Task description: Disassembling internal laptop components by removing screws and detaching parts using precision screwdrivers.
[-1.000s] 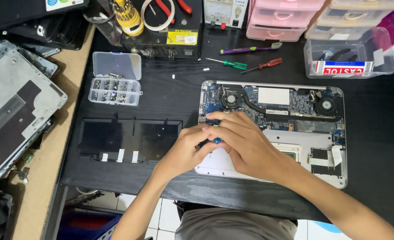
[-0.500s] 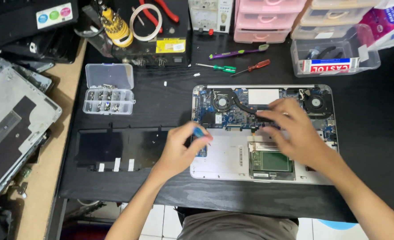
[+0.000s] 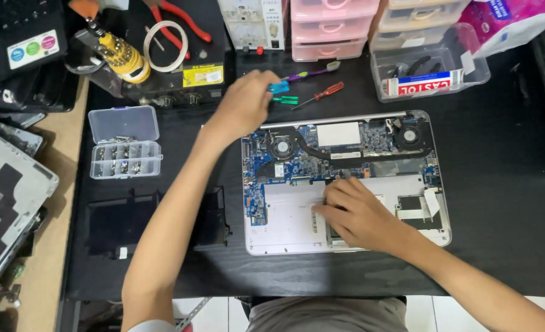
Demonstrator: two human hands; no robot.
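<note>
Head view: The opened laptop (image 3: 346, 178) lies bottom-up on the black mat (image 3: 500, 184), board, two fans and heat pipe exposed.

The left hand (image 3: 243, 106) reaches to the far side, fingers curled on a blue-handled screwdriver (image 3: 278, 86) beside the green (image 3: 285, 99) and red (image 3: 318, 95) ones. The tip is hidden, so the grip is hard to judge.

The right hand (image 3: 355, 214) rests flat, fingers spread, on the near middle of the chassis, holding nothing.

Risks:
- The left forearm crosses the near-left corner of the board. A drag across it could snag a connector.
- Pressure from the right hand could flex the parts beneath it.
- The open screw box (image 3: 125, 142) sits left, near the elbow. A knock would scatter its screws.
</note>
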